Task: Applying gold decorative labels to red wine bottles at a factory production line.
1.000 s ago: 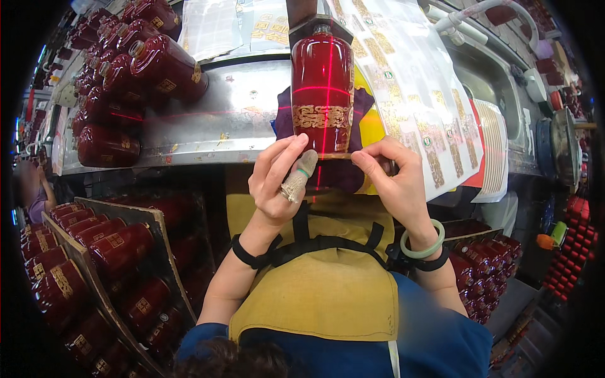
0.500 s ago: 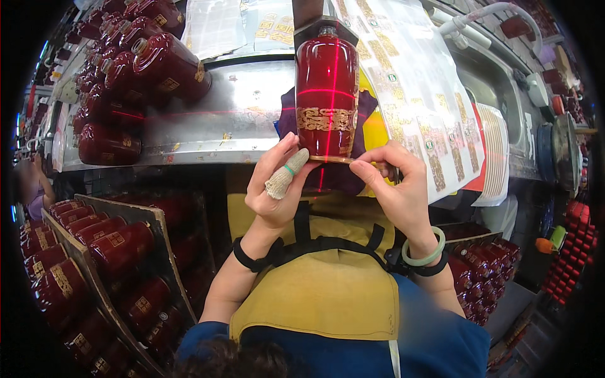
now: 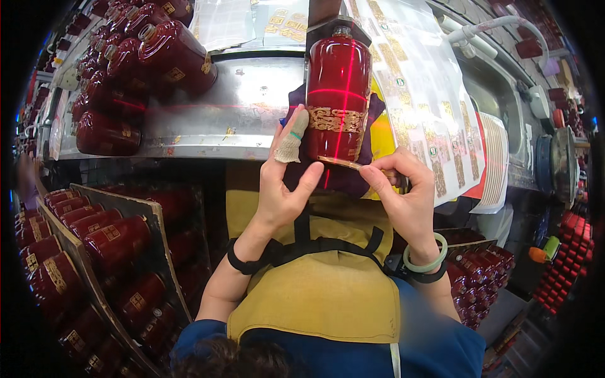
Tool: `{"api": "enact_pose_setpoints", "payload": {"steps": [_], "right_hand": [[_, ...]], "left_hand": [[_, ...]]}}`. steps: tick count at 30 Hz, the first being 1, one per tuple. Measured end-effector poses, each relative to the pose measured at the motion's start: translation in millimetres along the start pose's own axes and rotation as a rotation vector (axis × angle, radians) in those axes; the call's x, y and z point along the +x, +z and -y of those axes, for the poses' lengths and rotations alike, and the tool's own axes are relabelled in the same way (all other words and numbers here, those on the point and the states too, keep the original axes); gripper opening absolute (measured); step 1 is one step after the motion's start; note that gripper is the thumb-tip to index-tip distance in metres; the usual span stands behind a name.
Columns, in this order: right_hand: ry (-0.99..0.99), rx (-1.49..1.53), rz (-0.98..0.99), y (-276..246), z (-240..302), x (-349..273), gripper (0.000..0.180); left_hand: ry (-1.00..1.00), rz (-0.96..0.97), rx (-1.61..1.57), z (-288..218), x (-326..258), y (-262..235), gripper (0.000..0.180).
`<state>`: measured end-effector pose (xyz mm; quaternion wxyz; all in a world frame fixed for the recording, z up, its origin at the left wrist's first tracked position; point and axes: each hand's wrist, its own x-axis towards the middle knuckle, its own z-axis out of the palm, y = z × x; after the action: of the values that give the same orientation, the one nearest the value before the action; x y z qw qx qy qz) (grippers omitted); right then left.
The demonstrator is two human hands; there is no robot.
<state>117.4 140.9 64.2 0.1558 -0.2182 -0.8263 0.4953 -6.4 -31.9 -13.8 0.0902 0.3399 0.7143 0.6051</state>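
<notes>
The left hand (image 3: 282,192) is spread, gripping nothing, beside the red bottle (image 3: 339,69), which lies on a purple cloth (image 3: 297,96). Along its base runs a gold strip (image 3: 340,162), pinched at the right end by the right hand (image 3: 406,192). Uneven pulling, or the bottle rolling, could make the strip crooked.

Shiny metal table (image 3: 252,129) spanning the upper part of the view, white glare (image 3: 249,75) along its middle. Sink basin (image 3: 490,91) sunk into the right end; curved pale tap (image 3: 504,21) near the back edge. Below the front edge, on the left, upright wooden dividers (image 3: 159,222) in shadow. Dim and blurred past the left edge.
</notes>
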Motion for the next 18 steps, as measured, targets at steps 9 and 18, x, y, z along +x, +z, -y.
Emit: {"api": "enact_pose_setpoints", "payload": {"steps": [9,18], "right_hand": [[0.007,-0.002,0.001,2.6,-2.6,0.8,0.016],[0.026,-0.01,-0.005,1.6,-5.9,0.1,0.014]], "left_hand": [[-0.201,0.022,-0.259,-5.0,0.0,4.0,0.062],[-0.209,0.023,-0.334,-9.4,2.4,5.5,0.062]]}}
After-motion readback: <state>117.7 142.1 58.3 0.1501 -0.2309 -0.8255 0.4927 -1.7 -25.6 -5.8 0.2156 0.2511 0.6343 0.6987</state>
